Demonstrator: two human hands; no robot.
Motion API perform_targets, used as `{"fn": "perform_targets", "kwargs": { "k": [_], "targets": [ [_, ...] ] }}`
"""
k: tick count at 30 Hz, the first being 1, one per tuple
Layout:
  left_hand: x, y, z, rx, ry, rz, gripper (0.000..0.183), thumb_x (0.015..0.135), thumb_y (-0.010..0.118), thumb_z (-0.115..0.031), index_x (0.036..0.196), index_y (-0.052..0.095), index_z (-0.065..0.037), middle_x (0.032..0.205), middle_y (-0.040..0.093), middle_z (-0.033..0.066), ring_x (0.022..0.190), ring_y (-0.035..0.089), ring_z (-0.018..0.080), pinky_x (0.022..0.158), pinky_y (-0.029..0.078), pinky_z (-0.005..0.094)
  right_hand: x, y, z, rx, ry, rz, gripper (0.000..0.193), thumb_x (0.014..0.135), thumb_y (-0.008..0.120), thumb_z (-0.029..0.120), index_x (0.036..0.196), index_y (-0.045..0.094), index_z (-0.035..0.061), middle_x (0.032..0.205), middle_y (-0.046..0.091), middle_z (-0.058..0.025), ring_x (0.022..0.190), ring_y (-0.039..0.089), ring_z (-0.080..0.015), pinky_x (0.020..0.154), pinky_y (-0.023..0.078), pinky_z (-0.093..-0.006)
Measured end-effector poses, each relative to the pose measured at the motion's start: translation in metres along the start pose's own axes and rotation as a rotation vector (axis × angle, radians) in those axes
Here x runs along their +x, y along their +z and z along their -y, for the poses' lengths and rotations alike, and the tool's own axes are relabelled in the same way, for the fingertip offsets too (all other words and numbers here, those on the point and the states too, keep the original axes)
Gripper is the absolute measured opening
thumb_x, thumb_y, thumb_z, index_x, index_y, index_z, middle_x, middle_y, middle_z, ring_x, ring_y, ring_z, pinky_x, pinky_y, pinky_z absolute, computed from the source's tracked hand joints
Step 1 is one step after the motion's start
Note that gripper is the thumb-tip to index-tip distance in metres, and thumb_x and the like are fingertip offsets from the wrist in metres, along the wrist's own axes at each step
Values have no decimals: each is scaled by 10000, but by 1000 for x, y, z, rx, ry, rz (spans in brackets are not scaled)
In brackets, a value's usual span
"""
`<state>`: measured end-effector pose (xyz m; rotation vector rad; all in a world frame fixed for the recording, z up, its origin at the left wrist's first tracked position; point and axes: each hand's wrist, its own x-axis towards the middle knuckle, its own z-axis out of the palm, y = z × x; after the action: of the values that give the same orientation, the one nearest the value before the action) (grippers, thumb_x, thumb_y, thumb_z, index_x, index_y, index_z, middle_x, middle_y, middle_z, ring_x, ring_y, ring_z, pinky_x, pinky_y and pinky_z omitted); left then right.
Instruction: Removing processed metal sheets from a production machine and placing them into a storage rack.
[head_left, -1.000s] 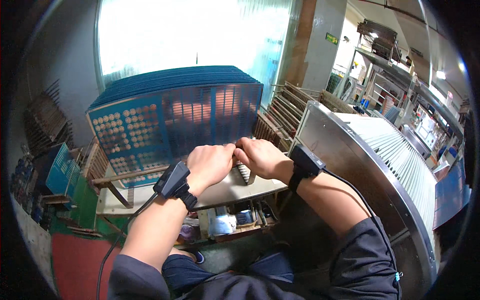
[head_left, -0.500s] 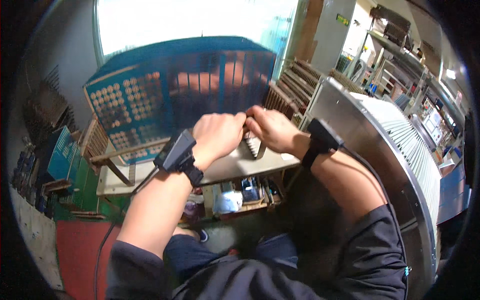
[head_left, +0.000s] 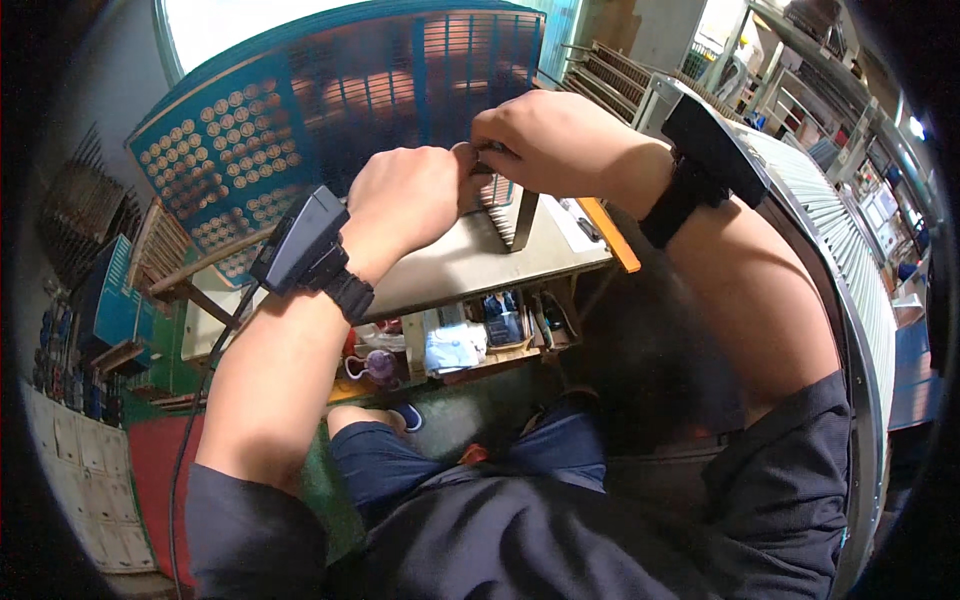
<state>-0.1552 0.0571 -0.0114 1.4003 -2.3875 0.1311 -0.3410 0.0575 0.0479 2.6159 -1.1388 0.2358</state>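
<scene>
My left hand [head_left: 408,195] is closed, its fingertips hidden, right in front of the large blue-green panel [head_left: 350,140] with copper circles and stripes. My right hand [head_left: 545,138] meets it at the fingertips, curled in a pinch. Something small and dark may sit between the two hands; what it is cannot be made out. Just below them, a toothed rack strip [head_left: 497,228] stands on the pale bench [head_left: 440,275]. Several like panels seem stacked behind the front one, judging by the layered top edge. Black devices are strapped to both my wrists.
An orange bar [head_left: 612,236] lies at the bench's right end. Under the bench, a shelf holds a purple jug [head_left: 378,367], a white-blue bundle [head_left: 455,347] and boxes. A metal-edged machine with white ribs [head_left: 845,230] stands close on my right. Slatted wooden racks flank the panels.
The view has shifted, so the panels sit higher and further left. My right hand has risen and turned over the left one; both remain together. The orange bar has come into sight.
</scene>
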Motion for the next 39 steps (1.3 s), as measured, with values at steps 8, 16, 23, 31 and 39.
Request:
{"fn": "perform_targets", "kwargs": {
  "k": [8,16,23,31,39],
  "targets": [
    [1,-5,-5,70,-3,16,359,977,556,-470,1003,695,-140,857,726,152,829,704,373,709,562,491,11,15,11,325,301,-92,234,856,609,192,985,692,15,946,710,-214,908,696,-381,838,552,-448],
    [1,-6,-6,-22,-30,20,401,964,560,-495,1105,682,-140,919,725,163,891,694,371,765,540,489,-34,-13,-48,-217,182,-191,259,953,568,183,1176,655,84,845,704,-186,776,699,-372,717,574,-472],
    [18,-2,-9,-211,-22,-5,603,891,616,-623,1063,719,-54,852,710,166,840,707,303,749,536,399,-150,-61,-201,-401,302,-28,387,930,591,282,1183,651,-5,1239,638,-198,1164,583,-404,1026,469,-449],
    [30,7,-27,-157,-90,4,505,1004,492,-486,1040,672,-16,811,675,190,816,680,331,747,515,424,-179,-46,-172,-276,772,287,746,962,566,382,1581,251,108,1566,368,-226,1411,418,-385,1164,363,-427],
    [17,-6,-12,-266,105,65,386,1030,488,-346,1015,595,25,782,619,187,744,621,291,705,477,401,-173,-30,-215,-268,835,275,751,951,583,389,1557,294,52,1571,370,-224,1437,391,-356,1177,337,-416]
  ]
}}
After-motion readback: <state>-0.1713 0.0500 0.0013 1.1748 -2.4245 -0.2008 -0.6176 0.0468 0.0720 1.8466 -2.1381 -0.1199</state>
